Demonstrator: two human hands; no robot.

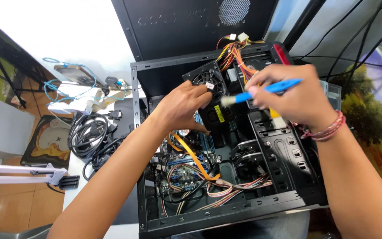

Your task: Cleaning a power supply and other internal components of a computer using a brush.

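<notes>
Left hand: the left hand (pixel 183 110) curls its fingers over the square black plastic cooling fan (pixel 209 84), thumb underneath, holding it above the open black metal computer case (pixel 226 208).
Right hand: the right hand (pixel 295 95) pinches the blue-handled small cleaning brush (pixel 261 91) between thumb and fingers.
Brush axis: runs from the right hand toward the left hand, bristles leading.
Key relation: bristle tip lies just beside the fan, nearer the left fingers.
Beneath the left hand: flat orange ribbon cable (pixel 191 152).
</notes>
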